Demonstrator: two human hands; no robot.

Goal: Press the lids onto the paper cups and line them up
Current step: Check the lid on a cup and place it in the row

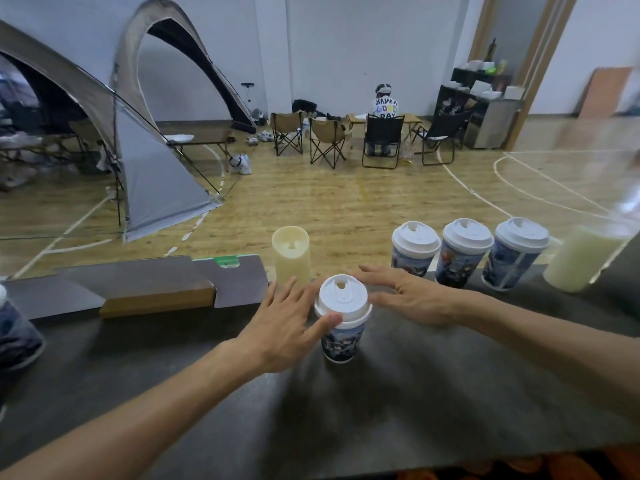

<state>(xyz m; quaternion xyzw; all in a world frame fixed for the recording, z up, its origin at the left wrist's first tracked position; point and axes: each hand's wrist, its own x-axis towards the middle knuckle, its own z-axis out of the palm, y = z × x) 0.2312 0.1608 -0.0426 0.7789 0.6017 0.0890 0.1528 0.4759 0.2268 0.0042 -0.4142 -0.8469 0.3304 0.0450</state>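
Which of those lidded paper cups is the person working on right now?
The lone cup nearest the camera, between the left hand and right hand. The other three lidded cups stand untouched in a row at the table's far edge.

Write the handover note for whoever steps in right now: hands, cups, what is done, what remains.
Left hand: open, fingers spread, thumb touching the lid rim of the near cup.
Right hand: open, flat beside that lid, gripping nothing.
Near cup: upright on the dark table, white lid on; whether it is fully seated cannot be told.
Done: three lidded cups stand in a row at the far edge, right of the cream candle.
Left: confirm the near lid, then move that cup into the row. Another cup sits at the far left edge, partly out of view; its lid state is unclear.
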